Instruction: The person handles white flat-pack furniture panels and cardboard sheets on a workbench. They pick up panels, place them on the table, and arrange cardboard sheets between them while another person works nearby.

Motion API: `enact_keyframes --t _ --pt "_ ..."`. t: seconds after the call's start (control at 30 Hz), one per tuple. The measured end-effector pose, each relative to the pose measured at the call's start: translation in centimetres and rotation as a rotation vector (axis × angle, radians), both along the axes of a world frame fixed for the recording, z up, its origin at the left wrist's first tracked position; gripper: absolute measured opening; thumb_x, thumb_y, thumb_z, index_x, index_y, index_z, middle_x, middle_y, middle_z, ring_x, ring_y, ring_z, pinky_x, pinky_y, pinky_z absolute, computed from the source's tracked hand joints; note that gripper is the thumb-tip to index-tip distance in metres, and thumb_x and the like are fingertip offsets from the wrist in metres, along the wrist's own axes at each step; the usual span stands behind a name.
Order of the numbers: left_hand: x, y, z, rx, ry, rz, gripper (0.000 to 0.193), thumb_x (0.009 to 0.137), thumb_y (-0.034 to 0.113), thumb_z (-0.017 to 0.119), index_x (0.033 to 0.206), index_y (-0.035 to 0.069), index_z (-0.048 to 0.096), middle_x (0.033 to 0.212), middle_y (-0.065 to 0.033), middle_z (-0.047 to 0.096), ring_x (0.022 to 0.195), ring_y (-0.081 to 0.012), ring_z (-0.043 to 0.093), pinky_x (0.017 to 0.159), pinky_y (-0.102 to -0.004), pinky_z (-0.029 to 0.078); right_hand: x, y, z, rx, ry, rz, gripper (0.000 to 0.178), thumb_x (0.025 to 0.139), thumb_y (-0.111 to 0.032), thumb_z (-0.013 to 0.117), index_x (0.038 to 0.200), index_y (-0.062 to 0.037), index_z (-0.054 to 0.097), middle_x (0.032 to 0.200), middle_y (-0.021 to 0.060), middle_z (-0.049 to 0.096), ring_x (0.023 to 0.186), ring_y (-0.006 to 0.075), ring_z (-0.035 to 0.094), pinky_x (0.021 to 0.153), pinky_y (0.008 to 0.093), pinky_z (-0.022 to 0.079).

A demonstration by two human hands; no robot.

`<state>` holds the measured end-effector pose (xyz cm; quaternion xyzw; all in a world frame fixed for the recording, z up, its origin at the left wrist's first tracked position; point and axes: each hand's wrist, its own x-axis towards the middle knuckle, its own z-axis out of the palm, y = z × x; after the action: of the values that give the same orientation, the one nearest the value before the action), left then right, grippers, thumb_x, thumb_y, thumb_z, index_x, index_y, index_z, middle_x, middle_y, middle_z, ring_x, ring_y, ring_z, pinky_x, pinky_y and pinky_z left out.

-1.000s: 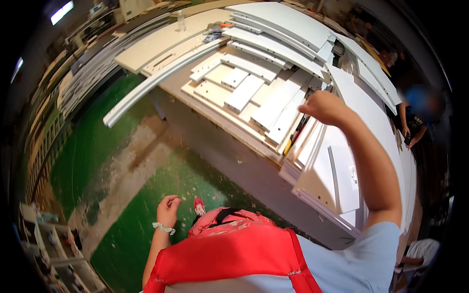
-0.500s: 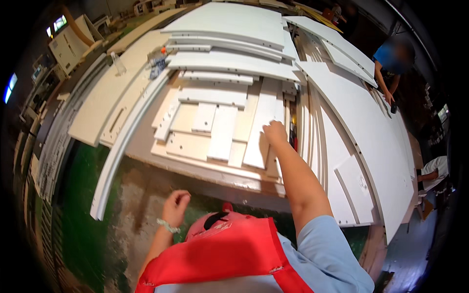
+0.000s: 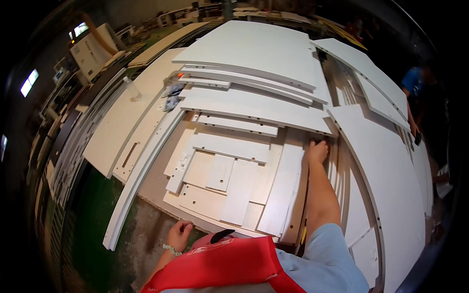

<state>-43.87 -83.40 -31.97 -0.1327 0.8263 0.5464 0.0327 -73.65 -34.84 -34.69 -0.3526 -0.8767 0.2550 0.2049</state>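
My right hand (image 3: pixel 318 151) reaches into the gap at the right side of the stack, beside a long white strip board (image 3: pixel 282 188). Its fingers are closed beside a small dark spot under the edge of a long white panel (image 3: pixel 259 111); what they hold, if anything, I cannot make out. My left hand (image 3: pixel 180 234), with a pale band at the wrist, hovers by the near edge of the stack, fingers curled and nothing in them. Between the hands lie a short white board (image 3: pixel 239 188), a drilled white rail (image 3: pixel 229 148) and a cream panel (image 3: pixel 200 195).
Large white panels are stacked at the back (image 3: pixel 249 46) and right (image 3: pixel 386 180). A narrow white rail (image 3: pixel 141 190) juts out at the left, near a clear bottle (image 3: pixel 132 90). A person in blue (image 3: pixel 413 80) stands at the far right.
My right hand has left the white strip board and gone farther right into the gap beside it. The view has shifted; my left hand stays curled near the front edge.
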Motion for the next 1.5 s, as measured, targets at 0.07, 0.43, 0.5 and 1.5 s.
enact_keyframes --t 0.07,0.43,0.5,1.5 --pt "-2.1 0.5 0.9 0.027 0.039 0.047 0.019 0.09 0.016 0.057 0.097 -0.001 0.063 0.088 -0.0074 0.067 0.08 -0.0118 0.061 0.073 -0.025 0.048 -1.1 0.1 -0.2 -0.092 -0.056 0.068 0.038 0.081 -0.026 0.061 0.105 0.0032 0.056 0.107 0.0218 0.056 0.1 0.0397 0.053 0.088 0.047 0.042" --pt "-32.1 -5.6 5.4 0.229 0.396 0.211 0.042 0.091 0.025 0.056 0.123 -0.001 0.046 0.107 -0.0094 0.06 0.098 -0.0154 0.057 0.08 -0.0299 0.048 3.5 -16.3 8.2 -0.675 0.759 0.706 0.018 0.095 -0.015 0.047 0.102 -0.0029 0.057 0.1 0.0028 0.057 0.091 0.0111 0.053 0.078 0.0246 0.042" --pt "-41.3 -7.2 5.3 0.114 0.382 0.28 0.048 0.09 0.028 0.057 0.125 -0.002 0.044 0.106 -0.0097 0.059 0.094 -0.0142 0.057 0.074 -0.0296 0.05 -0.2 -17.7 11.1 -0.913 0.67 0.737 0.03 0.094 -0.023 0.05 0.111 0.0021 0.054 0.11 0.0115 0.057 0.092 0.0153 0.057 0.079 0.0273 0.046" --pt "-63.9 -14.8 6.6 0.51 0.158 0.243 0.032 0.085 0.03 0.063 0.071 0.001 0.06 0.059 -0.0069 0.058 0.044 -0.0096 0.051 0.038 -0.0201 0.034 -16.4 -16.8 14.0 -1.366 0.653 -0.031 0.066 0.078 -0.059 0.059 0.115 -0.0048 0.051 0.106 0.0165 0.06 0.088 0.0301 0.063 0.074 0.0419 0.055"
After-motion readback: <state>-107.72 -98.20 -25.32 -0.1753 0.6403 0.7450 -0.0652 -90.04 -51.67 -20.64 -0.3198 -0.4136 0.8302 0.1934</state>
